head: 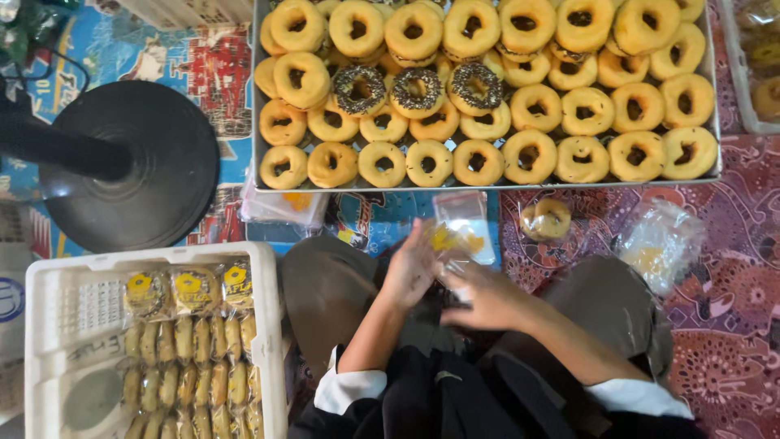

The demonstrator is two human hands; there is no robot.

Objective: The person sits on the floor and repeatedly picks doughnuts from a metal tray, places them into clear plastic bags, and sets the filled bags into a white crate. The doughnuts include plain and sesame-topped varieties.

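Left hand (412,272) and right hand (485,297) pinch a thin, clear plastic bag (463,228) held between them, just below the metal tray (258,154) of round glazed doughnuts (487,89).

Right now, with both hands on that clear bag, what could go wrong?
1. The clear plastic bag is blurred between the left hand and right hand; it could slip.
2. The tray of doughnuts is heaped right up to its near rim, so a reach across might knock some off.
3. A wrapped doughnut lies loose on the mat by the knee and might get squashed.
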